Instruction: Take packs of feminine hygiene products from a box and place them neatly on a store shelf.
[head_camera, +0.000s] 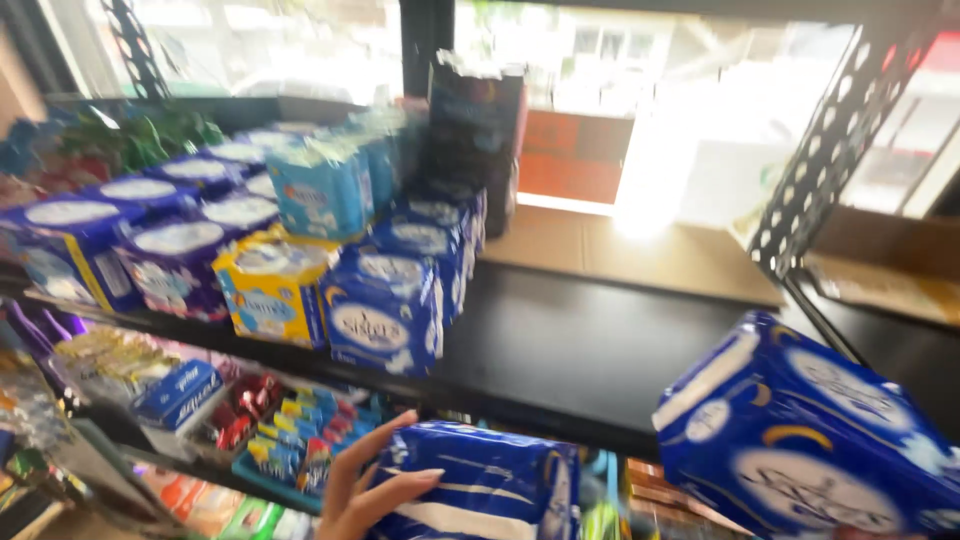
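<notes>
Left hand gripping blue pack, right hand unseen under second pack; slip risk near shelf edge from loose hold.

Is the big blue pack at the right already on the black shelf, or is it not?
Not on it. The blue pack is tilted in the air in front of the black shelf, its lower edge below the shelf's front edge.

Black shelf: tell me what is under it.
Under the black shelf sits a lower shelf of small colourful packets; the left hand holds a blue pack there. Deeper stock is hidden.
</notes>
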